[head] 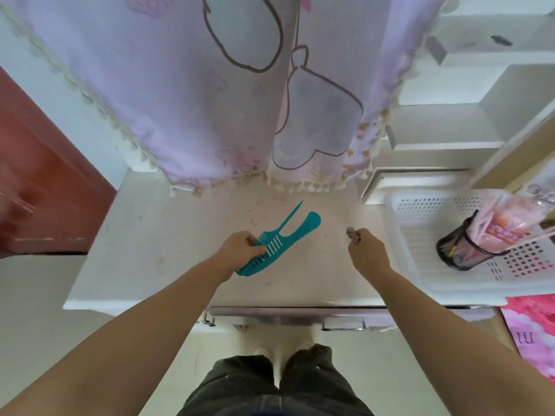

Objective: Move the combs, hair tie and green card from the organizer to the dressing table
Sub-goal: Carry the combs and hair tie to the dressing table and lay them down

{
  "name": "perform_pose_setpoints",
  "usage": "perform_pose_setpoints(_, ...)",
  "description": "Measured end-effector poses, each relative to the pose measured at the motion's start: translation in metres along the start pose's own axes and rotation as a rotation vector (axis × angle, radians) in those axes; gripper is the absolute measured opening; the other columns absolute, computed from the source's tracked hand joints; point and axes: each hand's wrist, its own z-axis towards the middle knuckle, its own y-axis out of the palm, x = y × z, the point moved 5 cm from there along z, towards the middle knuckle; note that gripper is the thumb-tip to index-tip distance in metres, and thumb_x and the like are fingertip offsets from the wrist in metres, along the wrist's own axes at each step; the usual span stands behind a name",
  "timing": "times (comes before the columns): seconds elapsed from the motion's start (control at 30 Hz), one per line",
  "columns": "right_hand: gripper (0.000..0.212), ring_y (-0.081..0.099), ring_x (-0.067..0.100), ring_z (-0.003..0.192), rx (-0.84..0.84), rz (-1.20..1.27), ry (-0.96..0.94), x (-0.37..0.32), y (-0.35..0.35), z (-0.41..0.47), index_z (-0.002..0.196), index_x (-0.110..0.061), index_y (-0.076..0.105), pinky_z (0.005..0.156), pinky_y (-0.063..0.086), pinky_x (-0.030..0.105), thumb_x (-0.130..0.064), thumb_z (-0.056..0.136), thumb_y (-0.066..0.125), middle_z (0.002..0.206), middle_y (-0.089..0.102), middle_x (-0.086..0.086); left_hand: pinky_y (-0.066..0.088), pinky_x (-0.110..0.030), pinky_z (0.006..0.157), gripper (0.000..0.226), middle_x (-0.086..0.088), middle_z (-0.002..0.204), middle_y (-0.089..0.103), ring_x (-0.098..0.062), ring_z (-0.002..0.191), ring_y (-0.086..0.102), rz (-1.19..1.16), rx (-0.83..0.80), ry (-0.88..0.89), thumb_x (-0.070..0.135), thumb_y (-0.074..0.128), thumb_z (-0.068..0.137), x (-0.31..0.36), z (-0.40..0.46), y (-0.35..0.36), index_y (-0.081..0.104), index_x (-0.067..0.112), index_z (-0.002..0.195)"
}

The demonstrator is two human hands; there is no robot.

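Head view, all placed relative to the dressing table (144, 265): left hand (241, 250) is over the tabletop's middle, fingers curled shut round two teal combs (279, 243) at their toothed ends; the wide-tooth one has a broad rounded handle, the other a thin pointed tail, both handles fanning up and to the right toward the table's back edge; can't tell whether the combs touch the surface or sit just above it; right hand (368, 250) is over the tabletop right of centre, well apart from the left, fingertips pinched closed on a small greyish hair tie (352, 234) that sticks out past the fingers; white perforated organizer (420, 235) sits on the table's right end, w/ a black mesh cup (462, 250) standing inside it and a pinkish plastic bag (498, 220) stuffed in the cup; green card not made out anywhere; a lilac printed cloth (210, 100) w/ a tasselled hem hangs down at the table's back edge; white shelves (480, 85) rise behind the table's right end; a dark red door (45, 175) stands off the table's left side.
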Motion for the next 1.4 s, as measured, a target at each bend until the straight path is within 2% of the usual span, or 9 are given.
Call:
perform_pose_setpoints(0.23,0.034,0.062,0.031,0.096,-0.263,-0.174,-0.046,-0.012,0.033,0.016,0.099,-0.008,0.061,0.088,0.051,0.041,-0.033,0.094,0.038,0.102,0.066,0.011,0.050,-0.026,0.064,0.013,-0.010,0.092,0.067,-0.017,0.075,0.063,0.078,-0.033,-0.012,0.019,0.067,0.081,0.001,0.030,-0.008,0.055,0.013,0.082)
perform_pose_setpoints(0.4,0.023,0.059,0.024,0.096,0.074,-0.074,-0.333,-0.059,-0.028,0.036,0.105,-0.014,0.060,0.088,0.046,0.037,-0.028,0.093,0.047,0.107,0.065,0.007,0.048,-0.027,0.071,0.015,-0.006,0.101,0.065,-0.018,0.084,0.061,0.332,-0.306,0.065,0.023,0.065,0.083,0.029,0.037,-0.016,0.056,0.016,0.092)
perform_pose_setpoints(0.5,0.044,0.052,0.020,0.114,-0.319,-0.181,-0.568,-0.103,-0.011,0.024,0.130,-0.018,0.049,0.097,0.040,0.034,-0.039,0.091,0.052,0.126,0.059,0.002,0.045,-0.018,0.068,0.014,0.003,0.101,0.061,-0.011,0.085,0.058,0.512,-0.471,0.167,0.027,0.063,0.084,0.059,0.040,-0.009,0.055,0.020,0.094)
perform_pose_setpoints(0.6,0.045,0.056,0.021,0.107,-0.709,-0.394,-0.529,-0.105,0.033,-0.001,0.132,-0.016,0.045,0.083,0.039,0.026,-0.039,0.093,0.047,0.127,0.060,0.006,0.044,-0.017,0.065,0.010,0.005,0.098,0.061,-0.007,0.081,0.058,0.594,-0.499,0.267,0.028,0.063,0.083,0.079,0.045,-0.003,0.055,0.025,0.087)
perform_pose_setpoints(0.73,0.031,0.062,0.012,0.082,-0.674,-0.149,-0.318,-0.080,0.055,-0.015,0.122,-0.019,0.051,0.067,0.043,0.023,-0.030,0.094,0.044,0.111,0.068,0.002,0.045,-0.019,0.065,0.012,0.000,0.104,0.062,-0.008,0.082,0.056,0.715,-0.453,0.335,0.033,0.062,0.083,0.074,0.052,0.007,0.056,0.024,0.089)
perform_pose_setpoints(0.83,0.019,0.066,0.013,0.076,-0.611,0.097,-0.086,-0.055,0.076,-0.023,0.108,-0.020,0.055,0.066,0.049,0.024,-0.028,0.093,0.047,0.093,0.069,-0.001,0.044,-0.037,0.092,0.036,-0.004,0.123,0.053,-0.022,0.108,0.049,0.724,-0.096,0.451,0.033,0.062,0.081,0.069,0.059,0.007,0.052,0.021,0.114)
perform_pose_setpoints(0.97,0.013,0.059,0.012,0.064,-0.451,0.425,0.271,-0.036,0.104,-0.033,0.097,-0.013,0.057,0.051,0.045,0.020,-0.023,0.093,0.049,0.079,0.063,0.000,0.041,-0.044,0.096,0.053,-0.011,0.137,0.038,-0.029,0.124,0.038,0.505,0.086,0.238,0.028,0.054,0.086,0.034,0.050,0.023,0.035,0.017,0.134)
perform_pose_setpoints(1.17,0.021,0.064,0.031,0.084,-0.381,0.578,0.384,-0.051,0.124,-0.037,0.097,-0.004,0.057,0.078,0.056,0.042,-0.017,0.096,0.041,0.094,0.064,0.018,0.015,-0.048,0.116,0.068,-0.008,0.159,0.003,-0.026,0.145,0.004,0.766,-0.124,0.288,0.043,0.036,0.093,-0.013,0.036,0.077,0.004,0.018,0.147)
perform_pose_setpoints(1.4,0.035,0.061,0.037,0.101,-0.358,0.023,0.196,-0.036,0.099,-0.027,0.108,0.004,0.056,0.086,0.051,0.040,-0.019,0.098,0.031,0.111,0.062,0.023,-0.006,-0.056,0.114,0.070,-0.003,0.157,-0.020,-0.022,0.143,-0.021,0.955,-0.106,0.278,0.051,0.020,0.094,-0.033,0.049,0.077,-0.017,0.020,0.145)
